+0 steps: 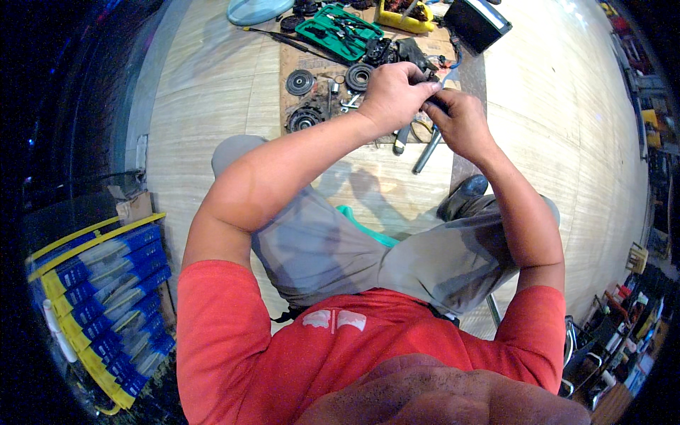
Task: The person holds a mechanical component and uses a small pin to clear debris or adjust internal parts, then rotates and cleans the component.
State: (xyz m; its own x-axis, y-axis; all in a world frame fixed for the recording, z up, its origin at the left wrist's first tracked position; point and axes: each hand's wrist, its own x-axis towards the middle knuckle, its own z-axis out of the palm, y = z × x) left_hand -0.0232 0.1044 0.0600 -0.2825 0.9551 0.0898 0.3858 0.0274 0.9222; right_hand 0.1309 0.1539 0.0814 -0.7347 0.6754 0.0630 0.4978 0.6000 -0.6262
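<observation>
My left hand (pixel 398 98) and my right hand (pixel 459 122) meet over a sheet of cardboard (pixel 322 69) on the floor. Fingers of both are pinched together around something small and dark, too hidden to name. Beyond the left hand lies a dark, greasy mechanical part (pixel 382 53). To its left sit a ring-shaped pulley (pixel 359 77), a dark round disc (pixel 300 82) and a toothed round part (pixel 304 119). A shiny wrench (pixel 349 105) rests below the pulley. Under the right hand, a metal tube (pixel 426 152) lies beside a dark-handled tool (pixel 401 140).
At the far side are a green tool case (pixel 340 32), a yellow container (pixel 405 21) and a black box (pixel 478 25). A light-blue round object (pixel 259 8) stands at the back left. Blue and yellow stacked packages (pixel 106 304) are at lower left; clutter lines the right rim.
</observation>
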